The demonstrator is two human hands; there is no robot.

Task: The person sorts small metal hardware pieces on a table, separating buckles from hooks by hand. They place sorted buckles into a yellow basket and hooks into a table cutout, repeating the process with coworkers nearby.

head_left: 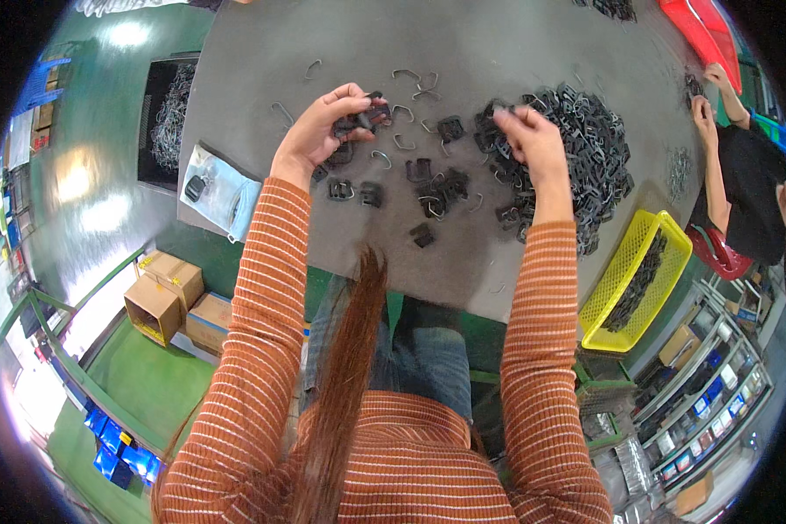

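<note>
My left hand, raised over the table, is closed round small black plastic clips held between thumb and fingers; how many is partly hidden. At the left edge of a large pile of black plastic clips, my right hand pinches with thumb and forefinger at a black clip; the fingertips are slightly blurred. Between the hands lie bent metal wire hooks and several loose black clips, one of them a square clip. Some of these clips have wire in them.
A yellow basket with black clips stands at the table's right edge. On the left edge lies a pale blue packet, beside a black crate of metal wire pieces. A red bin and another person's hands are at far right.
</note>
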